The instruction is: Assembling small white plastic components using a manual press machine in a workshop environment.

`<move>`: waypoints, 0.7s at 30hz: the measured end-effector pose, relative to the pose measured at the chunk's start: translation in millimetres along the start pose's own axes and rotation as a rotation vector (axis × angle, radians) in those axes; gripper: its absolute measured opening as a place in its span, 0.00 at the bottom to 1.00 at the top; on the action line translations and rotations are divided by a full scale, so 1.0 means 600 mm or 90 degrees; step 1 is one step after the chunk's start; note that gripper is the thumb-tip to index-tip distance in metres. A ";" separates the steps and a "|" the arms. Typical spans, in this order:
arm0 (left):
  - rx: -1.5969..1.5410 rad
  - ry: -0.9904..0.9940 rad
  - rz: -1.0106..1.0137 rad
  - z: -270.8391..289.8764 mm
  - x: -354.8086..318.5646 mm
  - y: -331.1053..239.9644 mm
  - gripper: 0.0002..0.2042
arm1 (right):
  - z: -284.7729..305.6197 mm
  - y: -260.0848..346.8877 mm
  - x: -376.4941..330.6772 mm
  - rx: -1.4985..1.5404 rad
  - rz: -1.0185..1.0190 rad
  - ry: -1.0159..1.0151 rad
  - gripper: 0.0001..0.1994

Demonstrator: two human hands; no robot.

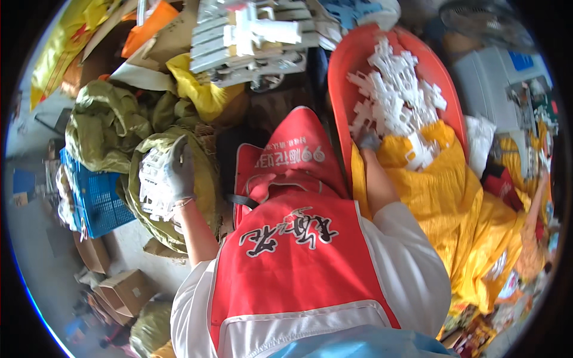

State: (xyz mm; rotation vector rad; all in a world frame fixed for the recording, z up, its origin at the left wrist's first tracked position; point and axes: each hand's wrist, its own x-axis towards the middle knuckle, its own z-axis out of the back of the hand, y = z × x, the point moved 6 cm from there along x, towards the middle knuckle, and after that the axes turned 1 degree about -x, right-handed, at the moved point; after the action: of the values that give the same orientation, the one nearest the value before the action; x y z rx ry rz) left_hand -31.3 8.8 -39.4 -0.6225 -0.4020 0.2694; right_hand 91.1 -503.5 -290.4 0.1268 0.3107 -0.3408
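My left hand [179, 170], in a grey glove, grips a stack of white plastic frame parts [152, 182] and holds it over the mouth of an olive-green sack [203, 173]. My right hand [367, 140], also gloved, reaches into an orange oval tub [346, 65] piled with several more white plastic parts [397, 98]; its fingers rest on the pile's near edge, and whether they hold one cannot be made out. A red apron [298, 238] over a white shirt fills the lower middle.
Yellow sacking [477, 227] lies to the right under the tub. A blue crate [95, 200] stands left of the green sack, with cardboard boxes [122, 292] below. Grey moulded parts [250, 36] are stacked at the top. A white box [498, 80] sits at the upper right.
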 end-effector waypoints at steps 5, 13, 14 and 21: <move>-0.034 -0.025 -0.012 0.015 0.021 -0.026 0.12 | -0.094 -0.085 0.061 0.077 0.037 0.003 0.30; -0.085 -0.052 -0.178 0.016 0.114 -0.137 0.11 | 0.113 0.001 -0.018 0.839 0.191 0.033 0.28; -0.084 -0.056 -0.240 0.013 0.132 -0.165 0.10 | 0.137 0.002 -0.028 0.828 0.182 0.041 0.27; -0.075 -0.037 -0.381 -0.044 0.238 -0.276 0.14 | 0.261 0.015 -0.104 0.898 0.228 -0.084 0.24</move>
State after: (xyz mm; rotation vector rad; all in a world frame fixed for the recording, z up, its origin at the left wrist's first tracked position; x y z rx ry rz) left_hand 127.8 -82.3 82.6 -0.5830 -0.6426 -0.3097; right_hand 82.0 -503.3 -122.1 1.5200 -0.1385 -0.1538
